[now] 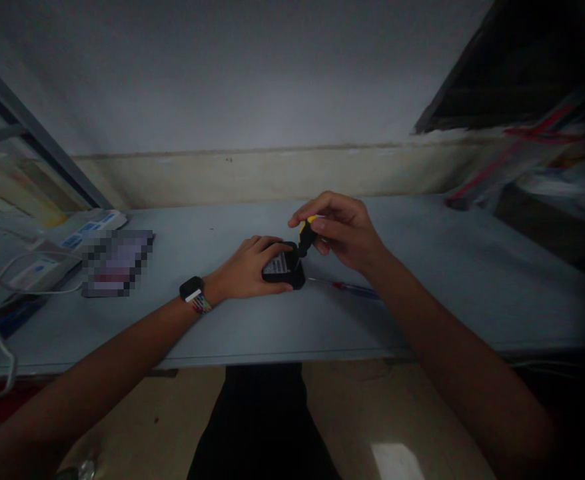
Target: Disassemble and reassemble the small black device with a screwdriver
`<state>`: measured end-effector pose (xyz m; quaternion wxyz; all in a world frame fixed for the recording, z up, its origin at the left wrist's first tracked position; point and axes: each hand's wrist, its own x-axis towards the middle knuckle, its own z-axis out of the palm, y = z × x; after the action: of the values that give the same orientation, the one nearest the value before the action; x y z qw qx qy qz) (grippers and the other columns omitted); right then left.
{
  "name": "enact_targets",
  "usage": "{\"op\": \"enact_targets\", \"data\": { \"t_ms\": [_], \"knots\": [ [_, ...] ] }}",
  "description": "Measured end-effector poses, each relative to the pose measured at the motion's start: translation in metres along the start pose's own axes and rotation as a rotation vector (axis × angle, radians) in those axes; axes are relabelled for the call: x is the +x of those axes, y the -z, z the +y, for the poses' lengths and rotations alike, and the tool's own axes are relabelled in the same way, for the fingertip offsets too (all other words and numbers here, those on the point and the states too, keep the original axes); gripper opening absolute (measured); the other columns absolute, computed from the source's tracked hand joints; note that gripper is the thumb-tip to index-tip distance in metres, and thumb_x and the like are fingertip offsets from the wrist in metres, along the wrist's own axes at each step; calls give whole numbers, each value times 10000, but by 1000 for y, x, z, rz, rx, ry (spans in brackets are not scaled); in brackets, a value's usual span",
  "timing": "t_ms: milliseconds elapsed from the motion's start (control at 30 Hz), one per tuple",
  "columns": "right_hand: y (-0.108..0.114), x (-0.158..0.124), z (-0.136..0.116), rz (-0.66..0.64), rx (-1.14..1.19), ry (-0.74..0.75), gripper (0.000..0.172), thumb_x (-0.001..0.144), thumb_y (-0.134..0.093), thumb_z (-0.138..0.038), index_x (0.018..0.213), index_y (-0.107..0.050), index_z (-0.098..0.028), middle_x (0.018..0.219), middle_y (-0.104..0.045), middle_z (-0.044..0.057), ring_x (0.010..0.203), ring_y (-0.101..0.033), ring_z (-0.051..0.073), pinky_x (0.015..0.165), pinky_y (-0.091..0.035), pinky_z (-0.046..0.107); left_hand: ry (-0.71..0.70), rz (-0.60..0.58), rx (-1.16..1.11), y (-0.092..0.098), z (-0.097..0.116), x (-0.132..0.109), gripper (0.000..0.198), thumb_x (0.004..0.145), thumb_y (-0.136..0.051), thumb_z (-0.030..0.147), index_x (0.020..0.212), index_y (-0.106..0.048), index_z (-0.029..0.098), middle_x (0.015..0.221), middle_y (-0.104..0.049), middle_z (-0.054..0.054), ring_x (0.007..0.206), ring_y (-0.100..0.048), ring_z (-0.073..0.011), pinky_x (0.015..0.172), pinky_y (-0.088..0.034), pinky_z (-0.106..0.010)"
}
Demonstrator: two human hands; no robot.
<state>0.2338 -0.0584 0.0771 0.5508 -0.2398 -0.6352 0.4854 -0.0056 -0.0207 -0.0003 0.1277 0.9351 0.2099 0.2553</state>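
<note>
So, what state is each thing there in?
Black device: flat on the table, label up, left hand holding it
Black-and-yellow screwdriver: tilted in the right hand, tip contact unclear
Slim tool: lying on the table
Phone: lying down, screen pixelated
Watch: strapped on, face dark

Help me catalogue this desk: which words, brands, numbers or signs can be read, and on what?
No text can be read.
Black device under the left hand: pale label, print too small and blurred.
Yellow-and-black tool: no legible mark.
White item with blue patches: any lettering too blurred.
Phone-like object: pixelated, unreadable.
</note>
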Motion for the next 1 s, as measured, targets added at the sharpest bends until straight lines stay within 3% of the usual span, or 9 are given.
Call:
{"op": "enact_targets", "data": {
  "t_ms": [133, 300, 400, 500, 600, 667, 767, 867, 1000],
  "knots": [
    [-5, 0, -5, -8, 31, -63, 431, 799, -989, -350, 889, -586, -226, 852, -832, 2, 414, -480, 37, 338, -303, 163, 6, 0, -9, 1, 1, 0, 843, 922, -712, 830, 1521, -596, 248, 1526, -642, -188, 1382, -625, -394, 1194, -484, -631],
    [-1, 0, -1, -45, 88, -84, 317, 918, -859, -440, 1080, -752, -189, 861, -831, 30, 409, -490, 44, 333, -288, 179, -4, 11, -2, -1, -2, 0, 870, 916, -708, 843, 1524, -595, 231, 1523, -645, -196, 1391, -617, -397, 1192, -485, -634],
    [1, 0, 0, -23, 50, -44, 266, 915, -867, -416, 965, -796, -164, 975, -860, 73, 439, -533, 44, 351, -355, 193, -4, 14, 0, -2, -2, 0, 866, 914, -726, 829, 1529, -592, 234, 1530, -643, -191, 1411, -605, -398, 1198, -484, -631],
    [-2, 2, -3, 20, 10, -1, 338, 804, -978, -352, 810, -686, -182, 1046, -870, 71, 455, -525, 30, 369, -372, 183, -4, 11, -5, -1, -1, 0, 848, 914, -736, 818, 1526, -596, 247, 1545, -635, -186, 1418, -603, -398, 1203, -481, -634],
    [-5, 2, -6, 32, 28, -45, 466, 761, -1012, -346, 788, -564, -217, 863, -841, 18, 420, -475, 35, 341, -300, 172, 7, 10, -14, 0, 1, 0, 850, 909, -733, 827, 1528, -596, 260, 1535, -642, -182, 1409, -612, -400, 1206, -479, -643],
    [-5, 2, -7, 34, 38, -82, 442, 764, -1011, -370, 870, -608, -223, 773, -801, -17, 415, -457, 38, 336, -257, 166, 15, 10, -18, 0, 1, 0, 850, 911, -727, 829, 1528, -596, 260, 1532, -642, -183, 1402, -616, -398, 1205, -481, -645],
    [-2, 1, -4, -4, 72, -92, 372, 852, -933, -464, 1007, -729, -193, 840, -816, 20, 451, -499, 47, 356, -297, 179, 4, 17, -10, -1, 0, 0, 855, 916, -721, 828, 1522, -601, 238, 1529, -641, -194, 1396, -616, -399, 1198, -487, -640],
    [0, 1, -2, -8, 50, -56, 312, 879, -910, -439, 971, -781, -170, 952, -844, 66, 500, -556, 59, 388, -369, 198, -8, 19, 0, -2, -1, 0, 864, 912, -717, 838, 1518, -603, 233, 1516, -649, -193, 1383, -620, -398, 1188, -492, -634],
    [-2, 2, -5, 53, -19, -7, 362, 783, -995, -322, 815, -659, -190, 1041, -862, 60, 483, -522, 35, 380, -363, 184, -1, 10, -1, -1, -1, 0, 852, 916, -726, 824, 1526, -597, 244, 1534, -639, -190, 1410, -604, -399, 1197, -483, -638]
  ]
}}
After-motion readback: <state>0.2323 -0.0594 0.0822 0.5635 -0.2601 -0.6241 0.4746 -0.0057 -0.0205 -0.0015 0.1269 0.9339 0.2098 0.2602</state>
